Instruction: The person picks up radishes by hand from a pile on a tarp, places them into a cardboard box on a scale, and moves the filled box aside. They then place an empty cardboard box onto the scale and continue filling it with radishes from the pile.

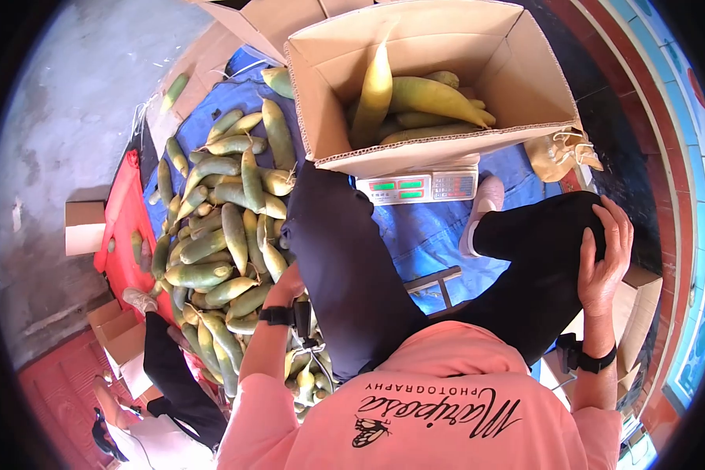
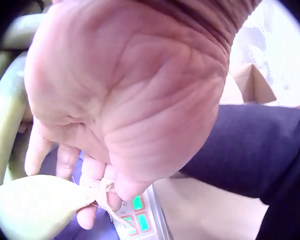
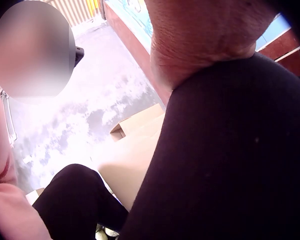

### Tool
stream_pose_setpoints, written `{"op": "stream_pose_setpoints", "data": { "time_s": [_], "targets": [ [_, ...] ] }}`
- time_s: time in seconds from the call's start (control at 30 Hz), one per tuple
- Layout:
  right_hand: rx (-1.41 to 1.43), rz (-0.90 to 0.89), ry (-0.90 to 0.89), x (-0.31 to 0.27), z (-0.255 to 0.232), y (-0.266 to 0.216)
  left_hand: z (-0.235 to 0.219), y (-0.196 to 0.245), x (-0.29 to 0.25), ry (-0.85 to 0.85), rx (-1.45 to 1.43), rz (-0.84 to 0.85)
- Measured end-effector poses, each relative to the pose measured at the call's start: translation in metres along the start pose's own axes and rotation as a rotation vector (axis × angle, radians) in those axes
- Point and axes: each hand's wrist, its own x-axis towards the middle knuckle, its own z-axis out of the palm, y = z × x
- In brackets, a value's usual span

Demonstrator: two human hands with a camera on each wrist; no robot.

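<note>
My left hand (image 1: 291,283) is low beside my left leg, at the edge of a heap of green radishes (image 1: 232,235). In the left wrist view its fingers hold the thin tail of a pale radish (image 2: 37,205). The body of that radish extends to the lower left. On my right knee rests my right hand (image 1: 608,254), its fingers relaxed and holding nothing. In the right wrist view only the heel of this hand (image 3: 205,40) shows against the dark trouser leg.
Before me an open cardboard box (image 1: 446,149) with several radishes sits on a scale (image 1: 456,186) with green displays. Blue sheeting (image 1: 435,235) covers the floor. A tan sack (image 1: 550,157) lies right of the box. Another person's leg (image 1: 168,360) reaches in from the lower left.
</note>
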Motion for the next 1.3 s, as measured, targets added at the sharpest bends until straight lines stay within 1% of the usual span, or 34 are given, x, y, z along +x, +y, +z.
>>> {"op": "stream_pose_setpoints", "data": {
  "time_s": [0.1, 0.13, 0.2, 0.23, 0.33, 0.37, 0.4, 0.47, 0.5, 0.53, 0.6, 0.67, 0.73, 0.8, 0.87, 0.9, 0.93, 1.0, 1.03, 1.07, 1.13, 1.17, 1.2, 1.27, 1.3],
  "targets": [
    [0.013, -0.008, 0.009, -0.002, -0.002, -0.001, 0.000, 0.008, -0.020, 0.027, -0.017, -0.011],
    [0.018, -0.014, 0.013, -0.001, -0.001, -0.001, 0.009, 0.022, -0.030, 0.129, -0.078, -0.107],
    [0.011, -0.010, 0.009, -0.004, 0.001, 0.003, 0.001, 0.022, -0.044, 0.096, -0.142, -0.025],
    [0.005, -0.016, 0.015, -0.004, 0.001, 0.004, 0.003, 0.024, -0.052, 0.161, -0.111, 0.000],
    [0.004, -0.032, 0.017, -0.006, 0.002, 0.005, -0.001, 0.032, -0.076, 0.232, -0.062, 0.052],
    [-0.001, -0.028, 0.019, -0.007, 0.001, 0.006, -0.009, 0.026, -0.081, 0.259, -0.012, 0.095],
    [0.003, -0.035, 0.021, -0.007, 0.000, 0.006, -0.005, 0.033, -0.087, 0.266, -0.016, 0.099],
    [0.015, -0.035, 0.028, -0.008, 0.000, 0.006, 0.002, 0.059, -0.104, 0.589, 0.002, 0.134],
    [0.025, -0.043, 0.030, -0.008, 0.001, 0.006, -0.019, 0.050, -0.109, 0.583, 0.028, 0.125],
    [0.016, -0.049, 0.034, -0.009, 0.001, 0.008, -0.010, 0.070, -0.120, 0.730, 0.046, 0.114],
    [0.008, -0.059, 0.043, -0.009, 0.001, 0.009, -0.034, 0.075, -0.132, 0.808, -0.071, 0.238],
    [0.010, -0.041, 0.034, -0.010, 0.001, 0.009, -0.054, 0.086, -0.144, 0.999, -0.074, 0.313],
    [0.001, -0.040, 0.032, -0.009, 0.000, 0.008, -0.101, 0.066, -0.158, 1.072, 0.208, 0.401],
    [-0.008, -0.040, 0.031, -0.009, 0.000, 0.008, -0.113, 0.068, -0.171, 1.050, 0.197, 0.433],
    [0.003, -0.041, 0.030, -0.009, 0.001, 0.010, -0.121, 0.065, -0.174, 1.120, -0.290, 0.497],
    [0.003, -0.039, 0.030, -0.009, 0.001, 0.009, -0.138, 0.045, -0.176, 1.115, -0.350, 0.519],
    [0.000, -0.040, 0.030, -0.008, 0.000, 0.008, -0.137, 0.042, -0.178, 1.113, -0.350, 0.517],
    [-0.007, -0.041, 0.031, -0.008, 0.000, 0.007, -0.135, 0.036, -0.180, 1.236, -0.521, 0.484],
    [-0.003, -0.037, 0.024, -0.008, -0.001, 0.007, -0.139, 0.028, -0.183, 1.258, -0.346, 0.460],
    [0.002, -0.032, 0.019, -0.007, -0.001, 0.007, -0.141, 0.023, -0.185, 1.259, -0.347, 0.460],
    [0.008, -0.037, 0.020, -0.008, 0.000, 0.009, -0.141, 0.023, -0.188, 1.381, -0.425, 0.468],
    [0.012, -0.040, 0.020, -0.007, 0.000, 0.010, -0.150, 0.016, -0.188, 1.422, -0.408, 0.489],
    [0.009, -0.041, 0.022, -0.008, 0.000, 0.011, -0.146, 0.019, -0.188, 1.421, -0.411, 0.490],
    [-0.013, -0.032, 0.020, -0.009, 0.001, 0.010, -0.142, 0.027, -0.192, 1.500, -0.325, 0.480],
    [-0.009, -0.028, 0.017, -0.010, 0.001, 0.009, -0.145, 0.027, -0.195, 1.556, 0.025, 0.342]
  ]
}}
